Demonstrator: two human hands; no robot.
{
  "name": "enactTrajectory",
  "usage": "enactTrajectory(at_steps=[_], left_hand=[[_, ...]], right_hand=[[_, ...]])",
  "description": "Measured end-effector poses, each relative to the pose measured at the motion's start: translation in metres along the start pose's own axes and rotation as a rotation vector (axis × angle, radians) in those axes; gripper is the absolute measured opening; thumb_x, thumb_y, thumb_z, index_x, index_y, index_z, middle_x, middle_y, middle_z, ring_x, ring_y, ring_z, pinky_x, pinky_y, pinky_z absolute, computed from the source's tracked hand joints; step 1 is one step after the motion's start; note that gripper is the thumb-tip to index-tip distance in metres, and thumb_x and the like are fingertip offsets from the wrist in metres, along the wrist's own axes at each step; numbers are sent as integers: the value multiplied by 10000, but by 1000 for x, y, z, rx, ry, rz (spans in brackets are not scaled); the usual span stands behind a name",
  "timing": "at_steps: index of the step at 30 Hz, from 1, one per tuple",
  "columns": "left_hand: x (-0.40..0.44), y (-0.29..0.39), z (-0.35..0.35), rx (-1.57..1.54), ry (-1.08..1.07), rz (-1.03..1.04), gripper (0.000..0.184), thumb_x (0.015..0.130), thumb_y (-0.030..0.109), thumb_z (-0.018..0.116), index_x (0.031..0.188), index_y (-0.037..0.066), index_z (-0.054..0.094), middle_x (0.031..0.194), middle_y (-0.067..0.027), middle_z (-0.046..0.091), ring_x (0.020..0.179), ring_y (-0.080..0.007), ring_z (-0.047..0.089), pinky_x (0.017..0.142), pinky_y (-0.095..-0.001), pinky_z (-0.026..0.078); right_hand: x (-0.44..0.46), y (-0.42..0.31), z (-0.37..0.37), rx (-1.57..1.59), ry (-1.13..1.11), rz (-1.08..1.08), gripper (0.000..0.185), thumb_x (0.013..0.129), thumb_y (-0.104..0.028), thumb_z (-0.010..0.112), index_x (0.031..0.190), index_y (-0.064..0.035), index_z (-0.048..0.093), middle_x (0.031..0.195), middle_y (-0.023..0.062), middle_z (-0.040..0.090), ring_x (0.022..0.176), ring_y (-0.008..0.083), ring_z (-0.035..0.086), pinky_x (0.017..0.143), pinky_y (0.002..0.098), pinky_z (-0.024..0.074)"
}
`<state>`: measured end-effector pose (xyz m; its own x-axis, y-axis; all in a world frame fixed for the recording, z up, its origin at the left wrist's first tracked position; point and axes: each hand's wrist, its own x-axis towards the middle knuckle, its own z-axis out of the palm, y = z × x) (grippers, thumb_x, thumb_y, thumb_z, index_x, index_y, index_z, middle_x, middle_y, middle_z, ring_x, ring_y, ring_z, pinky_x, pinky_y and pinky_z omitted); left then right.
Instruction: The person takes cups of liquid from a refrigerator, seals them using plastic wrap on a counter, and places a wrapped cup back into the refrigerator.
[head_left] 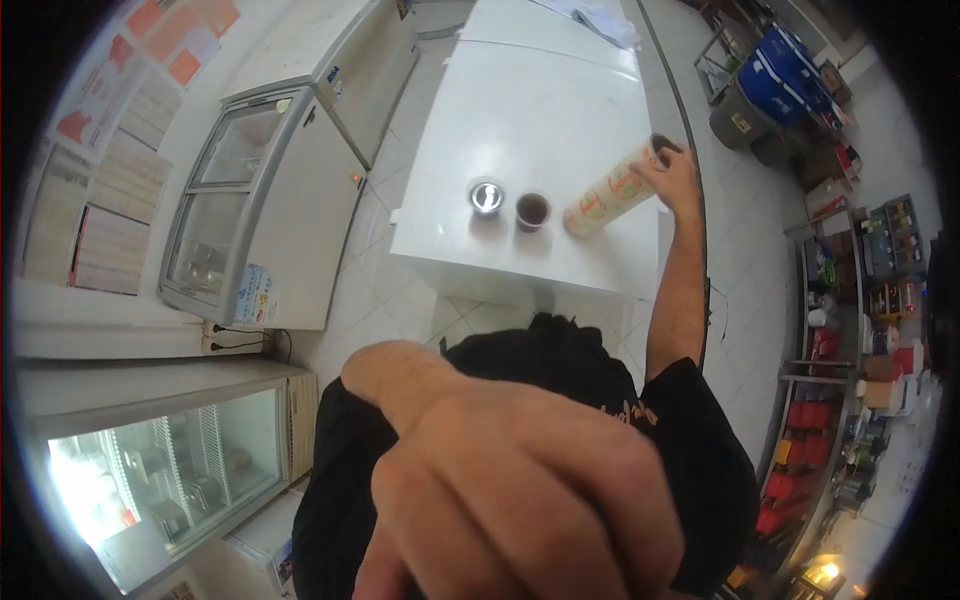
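Note:
My right hand [672,180] reaches out over the white table and grips the upper rim of a tall stack of paper cups [608,195]. The stack is cream with orange and green print, and leans with its lower end on the tabletop. Beside it stand a cup of dark brown drink [533,210] and a second cup with a shiny top [487,197]. Very near the camera, my left hand [520,490] shows its back and bent knuckles. The fingers curl downward, and their tips are hidden, so whatever they hold cannot be seen.
The white table [535,100] carries a cloth [605,28] at its far end. Left stand a glass-topped chest freezer [280,210] and a lit display fridge [170,460]. Right are a blue crate [785,80], a grey bin [740,118] and shelves [835,370] with red packages.

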<state>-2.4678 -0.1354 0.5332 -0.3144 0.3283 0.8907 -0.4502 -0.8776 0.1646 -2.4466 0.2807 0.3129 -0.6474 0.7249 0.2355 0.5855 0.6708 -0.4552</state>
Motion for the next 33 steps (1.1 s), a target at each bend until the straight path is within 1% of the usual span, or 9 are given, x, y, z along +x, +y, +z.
enactTrajectory(at_steps=[6, 9, 15, 16, 20, 24, 26, 28, 33], left_hand=[[18, -113, -27, -198, -19, 36, 478, 952, 408, 593, 701, 11, 682, 806, -145, 640, 793, -273, 576, 616, -282, 512], [33, -148, -47, 218, -116, 61, 433, 994, 405, 507, 752, 81, 663, 799, -53, 649, 837, -203, 629, 676, -359, 512], [28, -215, -208, 1601, -69, -70, 680, 832, 497, 708, 1267, 18, 494, 1275, -174, 491, 1203, -354, 447, 1004, -455, 365], [25, -226, -249, 1730, 39, -217, 580, 906, 361, 656, 1330, 29, 440, 1315, -182, 474, 1220, -371, 442, 1039, -458, 345], [11, -272, -357, 1349, 247, -551, 608, 964, 314, 565, 1442, 35, 314, 1456, -185, 365, 1285, -361, 412, 1070, -465, 338], [11, -318, -351, 717, 382, -739, 854, 911, 217, 630, 1541, 72, 70, 1564, -202, 194, 1363, -308, 376, 1083, -426, 368], [-2, -337, -338, 822, 170, -758, 1076, 670, 196, 855, 1492, 24, 182, 1430, -150, 405, 1292, -258, 464, 1067, -401, 417], [3, -337, -330, 561, 298, -759, 1107, 617, 175, 891, 1476, 36, 206, 1349, -139, 468, 1268, -250, 481, 1056, -411, 429], [34, -321, -288, 794, 280, -594, 1109, 678, 160, 851, 1495, 57, 108, 1348, -160, 434, 1265, -276, 479, 1039, -439, 445]], right_hand=[[23, 96, -37, 209, 93, 215, 617, 610, -466, 842, 844, 90, 707, 836, 192, 673, 743, 260, 664, 717, 362, 510], [37, 138, -45, 377, 176, 407, 625, 639, -478, 831, 934, 60, 712, 911, 168, 692, 809, 246, 674, 736, 372, 521], [37, 181, -41, 1350, 101, 675, 630, 845, -478, 667, 1287, -46, 548, 1166, 151, 633, 973, 283, 662, 796, 407, 560], [35, 182, -39, 1548, -5, 627, 600, 884, -484, 615, 1310, -71, 524, 1201, 141, 618, 996, 288, 656, 802, 411, 569], [27, 147, -42, 1899, -175, 696, 558, 909, -538, 542, 1285, -127, 535, 1190, 105, 617, 1020, 274, 638, 800, 418, 589], [19, 117, -17, 2206, -594, 811, 682, 860, -640, 549, 1289, -111, 531, 1064, 122, 597, 732, 209, 617, 603, 294, 593], [11, 81, -19, 2151, -726, 770, 744, 859, -708, 471, 1338, -140, 489, 1012, 136, 585, 615, 158, 563, 495, 226, 533], [8, 73, -9, 2318, -1035, 724, 826, 849, -775, 378, 1362, -133, 460, 1127, 178, 590, 587, 163, 553, 453, 247, 494], [-1, 65, -11, 2217, -1244, 450, 1032, 772, -910, 204, 1412, -123, 393, 1198, 252, 582, 470, 200, 548, 456, 297, 502]])
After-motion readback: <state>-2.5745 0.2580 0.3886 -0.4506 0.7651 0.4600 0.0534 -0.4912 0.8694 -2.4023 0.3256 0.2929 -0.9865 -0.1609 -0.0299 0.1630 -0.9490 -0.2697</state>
